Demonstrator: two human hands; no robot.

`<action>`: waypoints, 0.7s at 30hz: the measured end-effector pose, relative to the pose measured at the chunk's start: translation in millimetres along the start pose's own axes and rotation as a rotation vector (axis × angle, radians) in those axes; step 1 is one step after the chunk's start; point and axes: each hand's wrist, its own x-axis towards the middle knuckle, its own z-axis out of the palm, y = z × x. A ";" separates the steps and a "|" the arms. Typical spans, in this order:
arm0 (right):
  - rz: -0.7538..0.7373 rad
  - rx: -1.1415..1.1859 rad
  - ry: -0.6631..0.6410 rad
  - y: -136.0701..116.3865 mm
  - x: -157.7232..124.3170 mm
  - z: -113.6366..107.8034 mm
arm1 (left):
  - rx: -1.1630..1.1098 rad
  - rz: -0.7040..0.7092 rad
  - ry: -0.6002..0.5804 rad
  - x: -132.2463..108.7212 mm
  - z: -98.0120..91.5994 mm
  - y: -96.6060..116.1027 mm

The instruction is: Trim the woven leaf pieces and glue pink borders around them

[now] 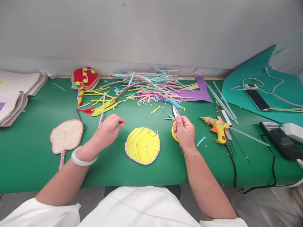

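My right hand (185, 130) is closed around a pair of scissors with a yellow handle (174, 132). Their metal blades (175, 111) point away from me, toward the back of the table. Left of centre, my left hand (111, 126) is held with thumb and fingers pinched; whatever may be between the tips is too small to make out. A pale pink strip (102, 108) runs behind that hand. Between both hands lies a round leaf-like piece (143, 145) of yellow strips, edged in pink, with one edging end standing free at its upper right.
A pile of coloured strips (146, 83) lies along the back on purple sheet (203, 91). To the left are a cream fan (67, 137) and a red-yellow fan (85, 78). At right are a yellow glue gun (220, 127), clear glue sticks (222, 101) and a phone (280, 138).
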 end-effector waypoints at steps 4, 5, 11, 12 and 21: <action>-0.011 -0.020 0.042 3.5 3.7 -2.7 | 0.069 0.026 -0.185 -10.3 3.6 -16.0; -0.013 -0.026 0.047 4.7 4.7 -3.1 | 0.066 0.031 -0.228 -12.0 3.6 -18.6; 0.001 -0.051 0.038 10.5 9.0 -2.7 | 0.040 0.040 -0.408 -15.9 5.4 -23.1; 0.001 -0.055 0.038 10.9 9.4 -2.5 | 0.034 0.043 -0.429 -16.2 6.1 -23.1; 0.017 -0.064 0.029 14.5 12.1 -2.0 | -0.004 0.026 -0.528 -18.4 3.6 -20.2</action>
